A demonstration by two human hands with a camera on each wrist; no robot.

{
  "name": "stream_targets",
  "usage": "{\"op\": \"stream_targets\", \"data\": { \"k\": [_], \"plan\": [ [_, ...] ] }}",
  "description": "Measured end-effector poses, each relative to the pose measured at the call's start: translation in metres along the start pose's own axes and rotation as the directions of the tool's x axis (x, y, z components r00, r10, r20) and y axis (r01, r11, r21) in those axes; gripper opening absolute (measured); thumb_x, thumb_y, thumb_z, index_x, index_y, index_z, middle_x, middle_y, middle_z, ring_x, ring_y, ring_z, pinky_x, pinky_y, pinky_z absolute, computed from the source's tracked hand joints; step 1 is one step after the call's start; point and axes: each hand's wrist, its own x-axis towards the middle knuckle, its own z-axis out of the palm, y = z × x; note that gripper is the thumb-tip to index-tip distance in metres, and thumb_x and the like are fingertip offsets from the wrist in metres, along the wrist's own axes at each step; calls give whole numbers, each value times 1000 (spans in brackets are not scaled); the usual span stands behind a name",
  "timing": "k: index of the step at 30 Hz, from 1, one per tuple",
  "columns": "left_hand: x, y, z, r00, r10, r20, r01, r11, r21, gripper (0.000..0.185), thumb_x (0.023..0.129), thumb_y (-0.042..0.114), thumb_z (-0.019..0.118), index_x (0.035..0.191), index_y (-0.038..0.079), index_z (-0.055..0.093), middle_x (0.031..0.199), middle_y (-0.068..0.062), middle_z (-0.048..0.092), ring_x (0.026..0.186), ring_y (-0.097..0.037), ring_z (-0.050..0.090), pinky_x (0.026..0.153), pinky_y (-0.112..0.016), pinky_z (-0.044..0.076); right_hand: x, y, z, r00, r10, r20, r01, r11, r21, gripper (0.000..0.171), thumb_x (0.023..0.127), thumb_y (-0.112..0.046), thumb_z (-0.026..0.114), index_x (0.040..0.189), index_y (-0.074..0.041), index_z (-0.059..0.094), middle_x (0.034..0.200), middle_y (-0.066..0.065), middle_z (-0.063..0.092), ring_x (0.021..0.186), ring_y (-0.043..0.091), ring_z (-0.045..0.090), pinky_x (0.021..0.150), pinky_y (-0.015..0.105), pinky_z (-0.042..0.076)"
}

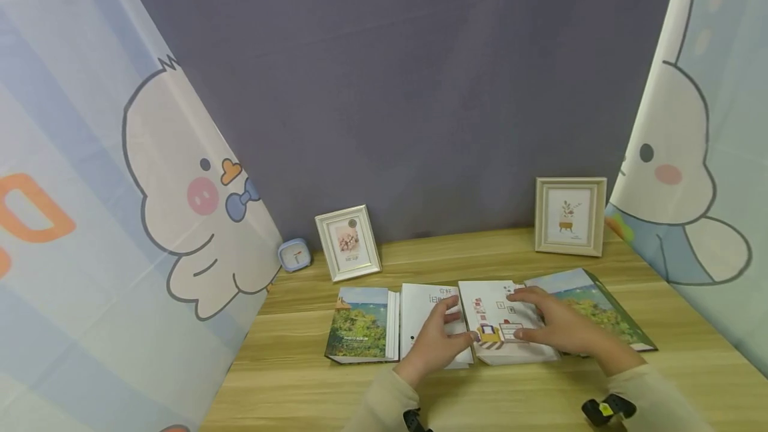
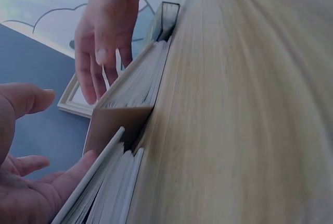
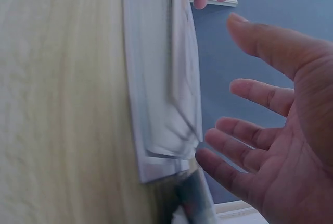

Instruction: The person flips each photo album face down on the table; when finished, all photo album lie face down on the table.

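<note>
Both hands lie with fingers relaxed and straight over the open photo album with white pages and a landscape-printed cover; neither has a grip closed on anything. From the head view, my left hand rests on the left white page, fingers spread flat, and my right hand lies on the right page, the one printed with small coloured stickers, its fingertips at the page's upper part. The album sits on the light wooden worktop, near its middle. Its left cover stands folded up at the left, showing a green hillside and sky. Behind it, a small white picture frame with a pinkish print leans by the grey-blue backdrop, a small pale blue square clock just beside it. A larger cream picture frame with a plant drawing stands at the right rear.

From the left wrist view, my left hand shows palm and thumb open, its fingertips touching the edge of the page stack. My right hand hangs with fingers extended down onto the album farther along.

From the right wrist view, my right hand is open with fingers spread, the lowest fingertip just at the page's corner. Page edges are blurred here.
</note>
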Motion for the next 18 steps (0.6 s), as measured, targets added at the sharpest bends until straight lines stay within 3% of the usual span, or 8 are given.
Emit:
{"op": "stream_targets", "data": {
  "k": [5, 10, 14, 18],
  "plan": [
    [0, 0, 7, 1000, 7, 18, -7, 999, 39, 74, 95, 16, 78, 157, 1, 40, 155, -17, 46, 136, -32, 55, 91, -25, 56, -1, 9, 7, 1000, 8, 14, -8, 1000, 0, 61, 87, -34, 87, 136, -4, 65, 148, 31, 51, 139, 61, 38, 96, 61, 54],
    [-1, -1, 10, 1000, -14, 21, 12, 996, 84, 75, 96, 20, 78, 158, 2, 40, 156, -15, 47, 134, -28, 57, 92, -22, 54, -4, 11, 10, 1000, 13, 19, -13, 1000, -15, 36, 85, -32, 89, 115, -19, 74, 144, 24, 56, 133, 55, 47, 98, 61, 53],
    [-1, 0, 10, 999, -33, 24, 30, 993, 114, 72, 95, 20, 80, 156, 5, 45, 149, -13, 56, 131, -24, 60, 98, -27, 54, -4, 12, 13, 1000, 23, 3, -23, 999, -48, 32, 82, -33, 91, 109, -28, 76, 144, 20, 57, 137, 59, 41, 106, 69, 43],
    [0, 3, 8, 999, -17, 42, 11, 990, 144, 65, 96, 19, 79, 152, 5, 50, 140, -12, 64, 128, -23, 61, 106, -34, 50, -2, 11, 14, 1000, 20, -3, -20, 997, -72, 32, 82, -31, 92, 110, -29, 77, 144, 19, 58, 139, 63, 36, 107, 79, 31]
  ]
}}
